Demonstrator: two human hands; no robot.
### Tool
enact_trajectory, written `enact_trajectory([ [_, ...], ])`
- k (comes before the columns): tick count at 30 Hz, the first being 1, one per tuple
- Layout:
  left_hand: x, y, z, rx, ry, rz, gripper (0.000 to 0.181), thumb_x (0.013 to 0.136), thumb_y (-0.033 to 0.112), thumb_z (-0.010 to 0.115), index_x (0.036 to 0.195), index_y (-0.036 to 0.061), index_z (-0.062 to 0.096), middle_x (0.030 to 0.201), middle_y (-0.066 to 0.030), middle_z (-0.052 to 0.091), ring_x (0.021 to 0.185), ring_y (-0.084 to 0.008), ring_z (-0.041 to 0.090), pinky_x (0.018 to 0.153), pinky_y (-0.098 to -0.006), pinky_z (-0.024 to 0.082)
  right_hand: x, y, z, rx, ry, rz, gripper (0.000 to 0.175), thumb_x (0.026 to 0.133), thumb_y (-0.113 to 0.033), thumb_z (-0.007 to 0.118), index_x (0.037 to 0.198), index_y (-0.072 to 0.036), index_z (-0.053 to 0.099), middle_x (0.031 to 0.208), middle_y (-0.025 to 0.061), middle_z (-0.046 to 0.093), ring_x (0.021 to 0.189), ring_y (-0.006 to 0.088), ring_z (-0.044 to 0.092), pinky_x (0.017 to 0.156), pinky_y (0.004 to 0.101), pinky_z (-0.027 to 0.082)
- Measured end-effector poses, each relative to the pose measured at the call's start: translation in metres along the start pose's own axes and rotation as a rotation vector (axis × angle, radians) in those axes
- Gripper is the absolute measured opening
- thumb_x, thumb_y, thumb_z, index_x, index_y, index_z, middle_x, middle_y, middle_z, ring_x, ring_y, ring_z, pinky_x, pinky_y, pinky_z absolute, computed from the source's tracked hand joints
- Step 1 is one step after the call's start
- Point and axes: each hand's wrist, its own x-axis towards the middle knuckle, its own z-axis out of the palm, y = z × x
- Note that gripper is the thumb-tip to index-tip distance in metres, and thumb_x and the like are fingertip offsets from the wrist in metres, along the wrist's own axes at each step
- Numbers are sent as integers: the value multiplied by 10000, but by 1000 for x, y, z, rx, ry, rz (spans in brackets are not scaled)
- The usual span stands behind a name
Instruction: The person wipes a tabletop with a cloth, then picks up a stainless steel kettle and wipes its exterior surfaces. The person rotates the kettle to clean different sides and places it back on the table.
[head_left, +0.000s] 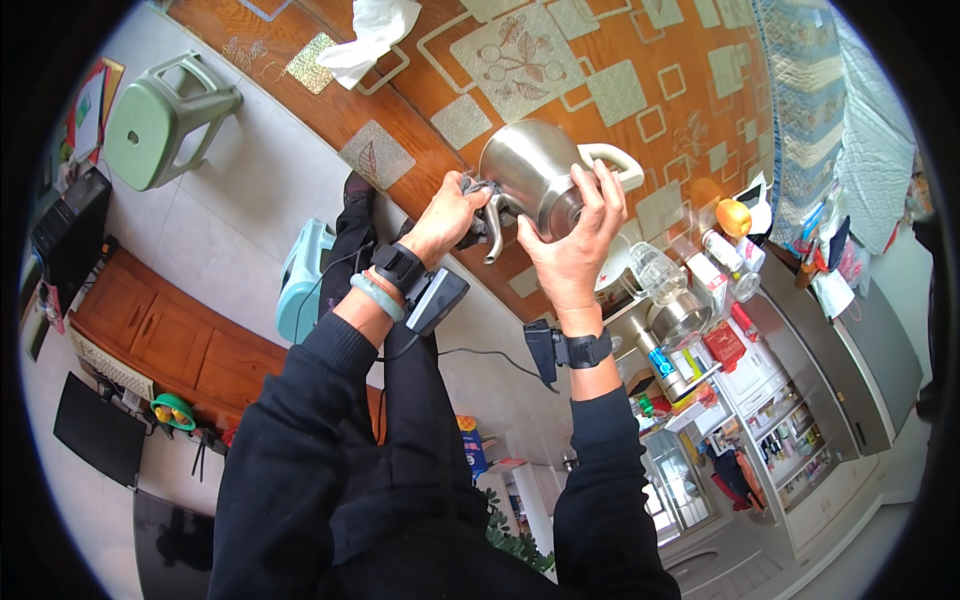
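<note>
A stainless steel kettle (521, 161) with a curved gooseneck spout (493, 229) and a cream handle (634, 174) is tilted over the patterned tabletop. My right hand (574, 247) grips it around its round end, thumb on one side and fingers near the handle. A dark grey cloth (474, 234) is bunched in my left hand (442, 217), pressed against the root of the spout. Whether the kettle rests on the table is hard to tell.
Crumpled white tissue (379, 34) lies on the wooden table (420, 67). Drinking glasses (656, 271), a steel pot (679, 319) and an orange fruit (733, 217) crowd the right. A green plastic stool (142, 135) and a light blue stool (300, 289) stand on the floor. A black cable (487, 352) hangs near my wrists.
</note>
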Motion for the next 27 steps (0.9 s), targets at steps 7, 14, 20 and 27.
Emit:
enact_trajectory([
  [7, -22, 5, -11, 130, -113, 225, 117, 960, 142, 648, 1009, 96, 552, 851, -16, 601, 799, -97, 550, 727, -288, 481, 0, 1, 0, 32, 2, -4, 853, 603, -104, 870, 1364, -143, 489, 1471, 123, 405, 1389, 388, 333, 1171, 527, 298],
  [14, -6, 28, -19, 94, -210, -123, 146, 880, 153, 736, 937, 69, 632, 821, -4, 642, 708, -96, 586, 647, -268, 497, -1, 1, 1, 14, 20, -8, 885, 589, -114, 879, 1378, -153, 480, 1459, 102, 415, 1400, 341, 344, 1163, 498, 285],
  [20, 1, 19, -9, 78, -93, -46, 207, 900, 182, 731, 1007, 53, 611, 847, -6, 635, 721, -85, 574, 654, -264, 498, 0, 1, 1, 15, 27, -13, 883, 590, -116, 877, 1378, -155, 481, 1456, 102, 419, 1396, 340, 350, 1163, 497, 281],
  [27, 8, 6, -15, 104, -144, 87, 159, 920, 180, 706, 906, 58, 604, 787, 6, 612, 709, -98, 558, 656, -277, 467, 0, 1, 1, 11, 13, -12, 875, 598, -109, 873, 1378, -143, 477, 1458, 108, 410, 1399, 342, 341, 1167, 496, 293],
])
